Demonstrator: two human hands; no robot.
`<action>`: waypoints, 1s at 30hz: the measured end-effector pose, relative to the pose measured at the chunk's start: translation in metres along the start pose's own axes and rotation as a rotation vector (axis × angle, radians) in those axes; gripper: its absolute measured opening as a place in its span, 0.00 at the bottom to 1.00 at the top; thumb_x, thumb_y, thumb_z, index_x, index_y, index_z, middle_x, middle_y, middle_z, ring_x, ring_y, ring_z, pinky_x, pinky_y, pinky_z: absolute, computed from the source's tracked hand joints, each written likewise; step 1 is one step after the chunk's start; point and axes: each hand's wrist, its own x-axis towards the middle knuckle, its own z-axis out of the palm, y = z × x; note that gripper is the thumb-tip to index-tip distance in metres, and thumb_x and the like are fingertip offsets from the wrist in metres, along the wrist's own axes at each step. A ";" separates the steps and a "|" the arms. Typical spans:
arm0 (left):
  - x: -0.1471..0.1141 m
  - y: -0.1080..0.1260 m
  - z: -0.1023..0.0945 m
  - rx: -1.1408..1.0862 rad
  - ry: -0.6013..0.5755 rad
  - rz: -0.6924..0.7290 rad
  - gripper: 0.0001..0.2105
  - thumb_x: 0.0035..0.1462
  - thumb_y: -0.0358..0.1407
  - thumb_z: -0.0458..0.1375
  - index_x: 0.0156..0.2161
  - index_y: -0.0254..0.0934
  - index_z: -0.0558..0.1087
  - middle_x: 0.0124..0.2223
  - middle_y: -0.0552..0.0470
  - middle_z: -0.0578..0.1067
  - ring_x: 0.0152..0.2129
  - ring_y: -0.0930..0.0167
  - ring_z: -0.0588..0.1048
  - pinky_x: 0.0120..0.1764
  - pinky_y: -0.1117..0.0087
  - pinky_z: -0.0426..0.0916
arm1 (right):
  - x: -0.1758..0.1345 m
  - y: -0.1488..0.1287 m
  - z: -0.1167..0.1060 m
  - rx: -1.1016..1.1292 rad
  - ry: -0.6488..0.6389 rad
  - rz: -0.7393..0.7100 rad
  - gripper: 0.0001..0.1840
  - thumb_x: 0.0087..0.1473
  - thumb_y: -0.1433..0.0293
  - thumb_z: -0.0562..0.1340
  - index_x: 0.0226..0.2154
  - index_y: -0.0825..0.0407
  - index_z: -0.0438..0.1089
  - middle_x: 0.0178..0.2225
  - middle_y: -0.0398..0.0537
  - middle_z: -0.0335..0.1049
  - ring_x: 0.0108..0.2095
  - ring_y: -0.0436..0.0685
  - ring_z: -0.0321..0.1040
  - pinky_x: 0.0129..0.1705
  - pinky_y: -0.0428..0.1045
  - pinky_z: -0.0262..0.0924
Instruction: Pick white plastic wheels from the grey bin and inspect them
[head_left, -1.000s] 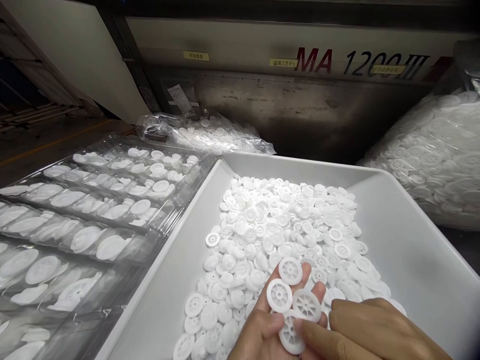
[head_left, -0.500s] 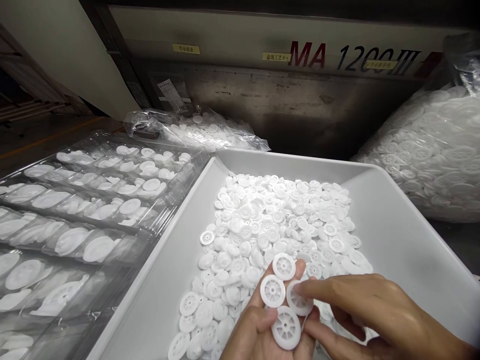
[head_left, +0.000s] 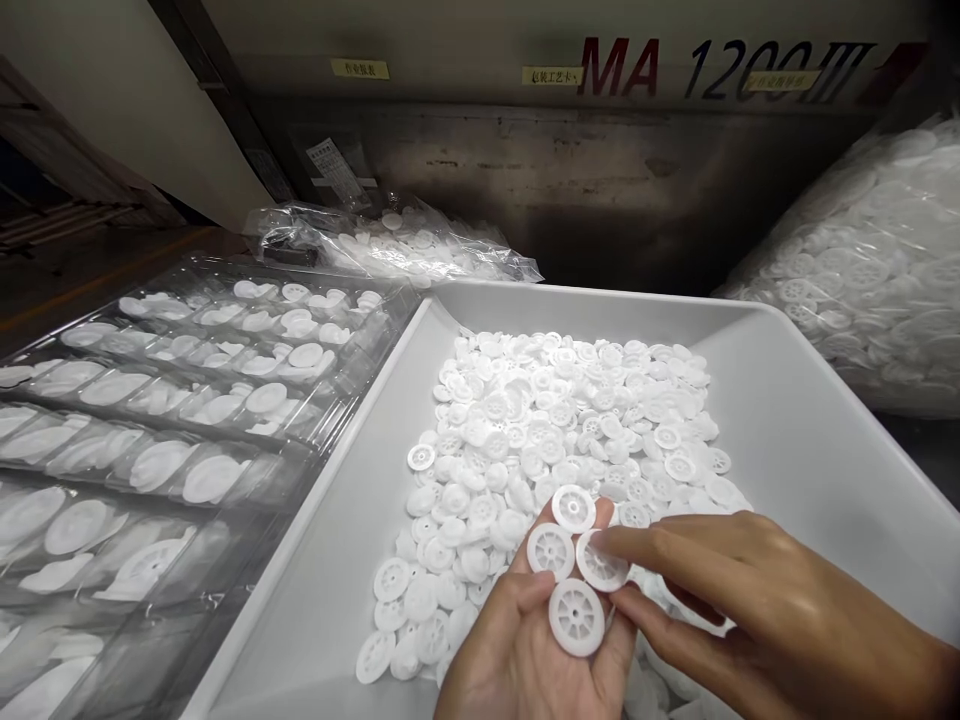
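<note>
A shallow white tray (head_left: pixel 787 440) fills the lower middle of the view, tilted so its far rim runs toward 12 o'clock, and a loose heap of small white plastic wheels (head_left: pixel 555 420) covers its floor. At 9 o'clock of the tray lies a clear blister tray (head_left: pixel 187 400) with rows of pockets, each row holding more white discs seen through the glossy plastic. Beyond the tray's far left corner, at about 11 o'clock, a crumpled clear bag (head_left: pixel 405 245) of the same parts rests on the dark work surface (head_left: pixel 90 275); a much fuller bag (head_left: pixel 870 270) bulges at 2 o'clock. Behind everything stands a grey machine panel (head_left: pixel 525 180), worn and stained, with "MA 1200 III" printed large in red and dark letters (small yellow labels beside it carry writing too small to read).

The left hand (head_left: pixel 525 650) lies palm up at 6 o'clock over the tray's near edge, fingers loosely spread, and four spoked wheels (head_left: pixel 576 617) rest flat on its fingers and palm, side by side and touching. The right hand (head_left: pixel 757 600) comes in from 4 o'clock with its fingers extended; the index fingertip (head_left: pixel 604 541) presses on the rightmost wheel while the thumb lies just under that wheel's edge, a light pinch.
</note>
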 end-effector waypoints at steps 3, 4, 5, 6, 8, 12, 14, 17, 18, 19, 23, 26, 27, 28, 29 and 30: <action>-0.001 -0.002 0.001 0.017 -0.017 0.026 0.27 0.55 0.25 0.48 0.60 0.31 0.50 0.49 0.39 0.75 0.49 0.65 0.70 0.58 0.64 0.54 | -0.002 0.001 0.000 0.007 -0.034 -0.003 0.12 0.58 0.74 0.55 0.46 0.53 0.63 0.29 0.43 0.73 0.27 0.50 0.71 0.27 0.44 0.63; -0.002 -0.003 0.002 0.022 -0.014 0.034 0.28 0.55 0.25 0.49 0.61 0.30 0.50 0.49 0.39 0.74 0.50 0.65 0.69 0.58 0.65 0.54 | -0.002 0.001 0.000 -0.004 -0.038 -0.005 0.12 0.58 0.74 0.55 0.46 0.53 0.63 0.30 0.44 0.73 0.28 0.51 0.71 0.27 0.44 0.62; -0.002 -0.003 0.003 0.027 -0.005 0.041 0.28 0.55 0.25 0.49 0.60 0.30 0.50 0.50 0.38 0.74 0.50 0.65 0.68 0.58 0.65 0.54 | -0.003 0.001 0.001 -0.016 -0.040 -0.006 0.12 0.58 0.73 0.54 0.46 0.53 0.63 0.31 0.45 0.73 0.28 0.51 0.71 0.26 0.44 0.61; -0.003 -0.004 0.004 0.031 0.005 0.046 0.27 0.55 0.25 0.49 0.60 0.30 0.51 0.51 0.38 0.73 0.51 0.64 0.67 0.58 0.65 0.54 | -0.003 0.002 0.001 -0.025 -0.042 -0.005 0.12 0.59 0.73 0.54 0.46 0.53 0.63 0.31 0.45 0.73 0.29 0.52 0.71 0.26 0.44 0.61; -0.003 -0.004 0.006 0.043 0.017 0.051 0.25 0.54 0.25 0.50 0.58 0.29 0.54 0.52 0.37 0.72 0.53 0.62 0.65 0.58 0.64 0.54 | -0.004 0.002 0.001 -0.031 -0.055 0.007 0.11 0.59 0.73 0.54 0.45 0.53 0.64 0.31 0.46 0.73 0.30 0.52 0.71 0.27 0.45 0.60; -0.005 -0.005 0.007 0.109 0.031 0.076 0.21 0.55 0.26 0.50 0.55 0.28 0.59 0.50 0.38 0.73 0.53 0.61 0.65 0.58 0.64 0.55 | -0.003 0.001 0.000 0.003 -0.093 0.024 0.10 0.58 0.75 0.53 0.43 0.53 0.66 0.27 0.43 0.70 0.27 0.50 0.69 0.28 0.45 0.59; -0.006 -0.007 0.008 0.152 0.025 0.109 0.21 0.55 0.26 0.50 0.55 0.28 0.59 0.49 0.38 0.74 0.52 0.61 0.66 0.57 0.63 0.57 | -0.003 0.000 -0.002 0.016 -0.076 0.022 0.10 0.58 0.76 0.53 0.41 0.54 0.66 0.26 0.42 0.69 0.26 0.50 0.68 0.28 0.46 0.57; -0.008 -0.010 0.008 0.211 0.012 0.144 0.22 0.55 0.26 0.50 0.56 0.26 0.56 0.49 0.36 0.73 0.51 0.60 0.67 0.56 0.63 0.60 | -0.002 -0.003 -0.006 0.081 -0.061 0.060 0.09 0.59 0.74 0.53 0.40 0.53 0.67 0.25 0.41 0.68 0.25 0.48 0.65 0.27 0.46 0.55; -0.009 -0.011 0.009 0.234 0.006 0.156 0.22 0.55 0.26 0.50 0.56 0.26 0.55 0.49 0.36 0.73 0.51 0.60 0.68 0.56 0.62 0.60 | -0.001 -0.003 -0.007 0.117 -0.075 0.101 0.09 0.58 0.73 0.53 0.39 0.53 0.67 0.24 0.39 0.66 0.23 0.47 0.63 0.26 0.45 0.54; -0.010 -0.012 0.009 0.256 -0.001 0.169 0.23 0.56 0.25 0.49 0.57 0.26 0.54 0.49 0.36 0.73 0.50 0.60 0.68 0.56 0.62 0.60 | -0.001 -0.004 -0.009 0.153 -0.092 0.154 0.08 0.58 0.72 0.54 0.38 0.52 0.68 0.22 0.38 0.64 0.22 0.46 0.60 0.25 0.44 0.53; -0.012 -0.013 0.013 0.269 -0.022 0.178 0.23 0.55 0.23 0.46 0.57 0.28 0.54 0.49 0.35 0.72 0.47 0.61 0.72 0.52 0.63 0.64 | 0.004 -0.002 -0.011 0.360 -0.104 0.375 0.03 0.55 0.70 0.57 0.33 0.48 0.66 0.18 0.33 0.54 0.19 0.44 0.52 0.22 0.42 0.49; -0.011 -0.014 0.015 0.244 0.024 0.182 0.20 0.56 0.25 0.46 0.55 0.27 0.57 0.50 0.31 0.71 0.48 0.59 0.71 0.47 0.64 0.69 | 0.006 0.000 -0.008 0.561 -0.112 0.466 0.02 0.56 0.68 0.56 0.34 0.47 0.65 0.20 0.33 0.56 0.21 0.44 0.53 0.23 0.41 0.49; -0.011 -0.014 0.015 0.241 0.036 0.194 0.19 0.57 0.26 0.46 0.55 0.27 0.58 0.50 0.31 0.70 0.48 0.58 0.71 0.46 0.65 0.70 | 0.006 0.001 -0.006 0.595 -0.117 0.477 0.03 0.57 0.67 0.56 0.34 0.47 0.64 0.21 0.33 0.57 0.22 0.44 0.54 0.24 0.41 0.50; -0.010 -0.014 0.014 0.237 0.039 0.206 0.19 0.57 0.27 0.47 0.54 0.27 0.58 0.51 0.30 0.70 0.48 0.59 0.71 0.46 0.66 0.70 | 0.005 0.001 -0.005 0.609 -0.116 0.477 0.03 0.57 0.66 0.56 0.34 0.47 0.63 0.21 0.33 0.57 0.22 0.44 0.54 0.23 0.41 0.50; -0.009 -0.014 0.013 0.235 0.034 0.216 0.19 0.57 0.27 0.49 0.54 0.27 0.58 0.51 0.31 0.70 0.48 0.59 0.71 0.45 0.67 0.70 | 0.005 0.001 -0.003 0.609 -0.116 0.471 0.04 0.58 0.65 0.55 0.35 0.47 0.63 0.21 0.33 0.57 0.22 0.44 0.53 0.23 0.40 0.50; -0.008 -0.014 0.012 0.238 0.028 0.228 0.19 0.56 0.28 0.50 0.54 0.28 0.59 0.51 0.31 0.70 0.48 0.60 0.71 0.45 0.68 0.70 | 0.004 0.001 -0.001 0.597 -0.112 0.462 0.05 0.58 0.65 0.54 0.35 0.47 0.62 0.21 0.32 0.57 0.21 0.44 0.53 0.23 0.40 0.50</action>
